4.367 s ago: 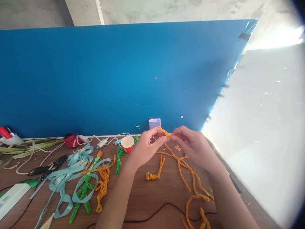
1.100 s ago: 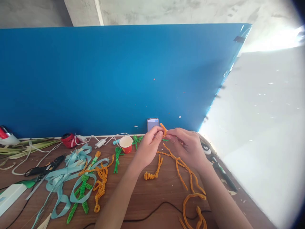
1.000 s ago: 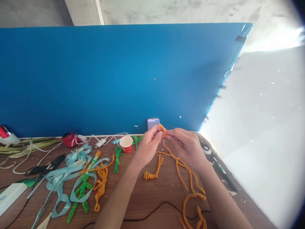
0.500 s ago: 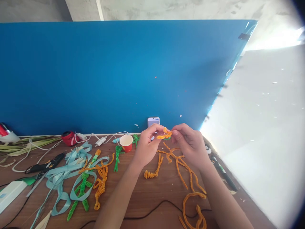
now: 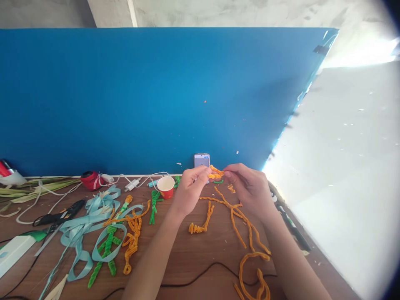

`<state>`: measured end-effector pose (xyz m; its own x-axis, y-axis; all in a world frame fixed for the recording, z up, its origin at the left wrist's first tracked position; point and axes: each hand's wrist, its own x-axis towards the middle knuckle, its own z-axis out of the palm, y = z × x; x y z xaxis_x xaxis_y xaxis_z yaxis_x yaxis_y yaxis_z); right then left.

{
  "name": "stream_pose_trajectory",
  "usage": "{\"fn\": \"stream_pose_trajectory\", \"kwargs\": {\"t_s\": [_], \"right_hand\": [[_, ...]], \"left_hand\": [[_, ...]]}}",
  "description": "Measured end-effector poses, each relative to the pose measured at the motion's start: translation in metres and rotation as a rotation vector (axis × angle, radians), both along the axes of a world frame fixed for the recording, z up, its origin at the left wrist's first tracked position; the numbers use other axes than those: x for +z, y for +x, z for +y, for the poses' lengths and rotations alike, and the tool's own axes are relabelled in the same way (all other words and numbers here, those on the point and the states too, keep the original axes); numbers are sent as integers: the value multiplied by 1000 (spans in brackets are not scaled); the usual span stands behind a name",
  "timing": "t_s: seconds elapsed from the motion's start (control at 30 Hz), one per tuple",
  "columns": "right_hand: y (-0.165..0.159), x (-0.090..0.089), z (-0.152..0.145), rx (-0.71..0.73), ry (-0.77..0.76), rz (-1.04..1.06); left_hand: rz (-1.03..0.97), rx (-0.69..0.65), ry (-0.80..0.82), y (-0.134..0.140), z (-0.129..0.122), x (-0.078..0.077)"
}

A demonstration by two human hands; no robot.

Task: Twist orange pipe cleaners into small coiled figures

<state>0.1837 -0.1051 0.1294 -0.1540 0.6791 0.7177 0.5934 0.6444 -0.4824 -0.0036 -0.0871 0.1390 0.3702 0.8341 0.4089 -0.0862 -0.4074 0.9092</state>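
Both hands are raised over the table's far middle, pinching one short orange pipe cleaner piece (image 5: 215, 172) between them. My left hand (image 5: 191, 188) is closed on its left part, thumb against fingers. Fingertips of my right hand (image 5: 248, 187) pinch its right end. Below them, loose orange pipe cleaners (image 5: 233, 206) lie across one another. A coiled orange pipe cleaner piece (image 5: 200, 225) rests on the table between my forearms. Behind the left hand stands a phone (image 5: 201, 159), its lower part partly hidden.
A red paper cup (image 5: 166, 189) stands left of my left hand, near green twisted figures (image 5: 154, 206). Farther left lie blue ribbon (image 5: 78, 225), an orange figure (image 5: 133, 235), a black glue gun (image 5: 65, 213) and white cables. A blue panel (image 5: 156, 100) closes off the back.
My left fingers have shifted their grip on the orange piece, which now sits straighter between the hands. More of the loose orange strand below shows at its left end.
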Motion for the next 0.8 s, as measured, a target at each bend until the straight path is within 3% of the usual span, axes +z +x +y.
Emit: {"fn": "stream_pose_trajectory", "kwargs": {"t_s": [0.3, 0.8], "right_hand": [[0, 3, -1, 49, 29, -60], [-5, -5, 3, -16, 115, -138]], "left_hand": [[251, 3, 84, 0, -1, -1], [500, 277, 495, 5, 5, -11]]}}
